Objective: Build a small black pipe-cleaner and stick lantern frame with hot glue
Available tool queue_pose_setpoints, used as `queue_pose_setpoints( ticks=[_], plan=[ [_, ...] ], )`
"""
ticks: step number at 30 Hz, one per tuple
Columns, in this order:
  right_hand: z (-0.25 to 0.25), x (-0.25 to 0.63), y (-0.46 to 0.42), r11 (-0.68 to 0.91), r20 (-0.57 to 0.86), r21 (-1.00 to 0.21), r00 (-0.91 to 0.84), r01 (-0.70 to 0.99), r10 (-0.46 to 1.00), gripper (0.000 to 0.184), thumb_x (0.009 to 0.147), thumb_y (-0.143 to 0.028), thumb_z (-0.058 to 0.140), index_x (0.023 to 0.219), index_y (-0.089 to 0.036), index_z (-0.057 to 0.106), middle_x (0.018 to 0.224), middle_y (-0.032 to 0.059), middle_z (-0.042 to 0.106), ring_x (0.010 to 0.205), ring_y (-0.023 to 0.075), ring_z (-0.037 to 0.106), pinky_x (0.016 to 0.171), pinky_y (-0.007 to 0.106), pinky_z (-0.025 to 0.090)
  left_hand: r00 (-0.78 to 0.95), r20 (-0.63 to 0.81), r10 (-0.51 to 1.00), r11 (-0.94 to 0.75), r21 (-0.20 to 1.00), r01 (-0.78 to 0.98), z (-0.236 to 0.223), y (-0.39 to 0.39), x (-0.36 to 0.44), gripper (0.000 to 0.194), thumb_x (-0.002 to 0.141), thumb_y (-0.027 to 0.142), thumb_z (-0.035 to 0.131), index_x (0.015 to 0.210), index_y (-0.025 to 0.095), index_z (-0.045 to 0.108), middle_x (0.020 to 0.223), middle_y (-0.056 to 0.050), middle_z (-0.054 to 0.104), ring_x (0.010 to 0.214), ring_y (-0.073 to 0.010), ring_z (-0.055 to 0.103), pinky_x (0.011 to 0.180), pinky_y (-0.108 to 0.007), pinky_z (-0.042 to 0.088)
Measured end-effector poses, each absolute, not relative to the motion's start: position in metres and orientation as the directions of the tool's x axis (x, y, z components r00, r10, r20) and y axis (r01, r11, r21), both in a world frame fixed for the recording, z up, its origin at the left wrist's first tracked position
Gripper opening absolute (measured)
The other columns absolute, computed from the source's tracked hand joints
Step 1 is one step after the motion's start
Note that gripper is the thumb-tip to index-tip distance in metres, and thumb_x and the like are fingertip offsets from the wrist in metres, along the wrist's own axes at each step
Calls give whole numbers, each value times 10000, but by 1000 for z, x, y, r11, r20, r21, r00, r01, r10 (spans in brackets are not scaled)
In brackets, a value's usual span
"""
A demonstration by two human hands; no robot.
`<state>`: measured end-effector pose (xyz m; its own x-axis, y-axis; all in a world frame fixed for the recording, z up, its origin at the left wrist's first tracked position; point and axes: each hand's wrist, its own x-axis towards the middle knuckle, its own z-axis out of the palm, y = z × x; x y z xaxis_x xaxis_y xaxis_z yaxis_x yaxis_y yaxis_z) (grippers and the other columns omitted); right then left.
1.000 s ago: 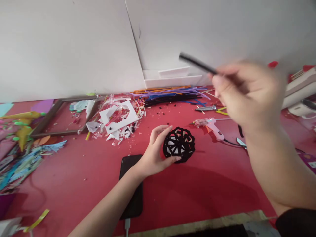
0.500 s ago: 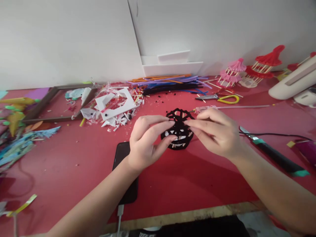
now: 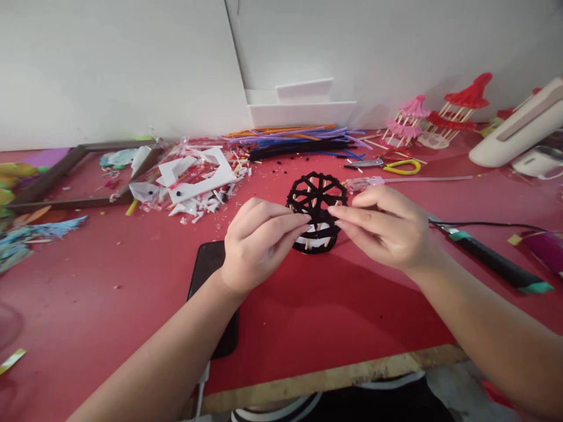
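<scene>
A small black frame (image 3: pixel 315 219) of fuzzy pipe cleaners and short wooden sticks stands on the red table in front of me. Its spoked, wheel-like top leans away from me, and white pieces show lower down between the sticks. My left hand (image 3: pixel 263 239) is closed in a pinch at the near left edge of that top. From the other side, my right hand (image 3: pixel 383 227) pinches its near right edge between thumb and fingers. Both sets of fingertips hide the exact spots they grip. A black phone (image 3: pixel 210 266) lies partly beneath my left wrist.
Behind the frame lie a bundle of pipe cleaners (image 3: pixel 303 143), yellow-handled scissors (image 3: pixel 402 167) and a glue stick in a clear wrapper (image 3: pixel 363 183). White foam scraps (image 3: pixel 206 179) clutter the left. A cutter knife (image 3: pixel 497 262) lies right, below pink (image 3: pixel 405 126) and red (image 3: pixel 457 111) stick models.
The frame's top shows more fully, its spokes spread out instead of bunched behind the fingers. My left thumb has closed against the fingers. The whole view has shifted slightly.
</scene>
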<state>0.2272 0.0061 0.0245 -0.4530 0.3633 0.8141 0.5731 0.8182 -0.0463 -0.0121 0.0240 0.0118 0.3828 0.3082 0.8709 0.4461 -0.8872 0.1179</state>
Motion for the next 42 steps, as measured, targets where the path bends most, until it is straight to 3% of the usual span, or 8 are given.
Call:
queue_pose_setpoints(
  ticks=[9,15,22,28,34,42],
  plan=[
    [25,222,4,785,826,-164,-352,597,440,165,895,-107,647,1014,-213,689,776,34,713,685,150,658,647,297,555,394,862,320,-862,92,499,11,22,-9,183,928,132,654,1103,181,665,939,-48,697,853,-152,668,767,-275,555],
    [20,224,9,765,820,-136,-362,630,444,149,925,-172,647,1050,-236,695,781,27,718,688,154,665,641,304,558,400,858,321,-825,46,564,13,23,-10,208,889,196,721,1095,167,709,1005,-90,632,906,-197,616,841,-363,509],
    [20,224,10,783,831,-98,-382,614,404,158,912,-146,666,1050,-211,706,786,36,691,704,150,656,665,286,566,388,865,319,-815,42,577,13,23,-7,195,881,260,747,1065,219,698,1026,-68,635,935,-195,631,847,-363,519],
    [23,224,9,815,807,-124,-420,567,415,160,918,-168,665,1065,-212,710,816,44,697,737,159,677,674,287,574,381,847,371,-799,81,596,12,24,-5,94,897,203,697,986,212,670,1090,-99,609,1011,-239,594,866,-413,515],
    [27,233,9,815,763,-153,-457,559,456,166,935,-223,652,1089,-220,712,852,49,712,773,163,684,707,296,573,361,822,440,-837,230,496,9,27,-8,48,951,202,610,984,224,638,1105,-89,550,1058,-221,577,858,-384,563],
    [33,243,9,864,723,-90,-564,496,399,170,925,-197,659,1087,-192,711,854,69,698,766,171,654,727,345,560,394,811,432,-856,231,463,12,27,-12,24,956,219,623,973,220,640,1080,-77,561,1030,-197,602,882,-366,562]
  ],
)
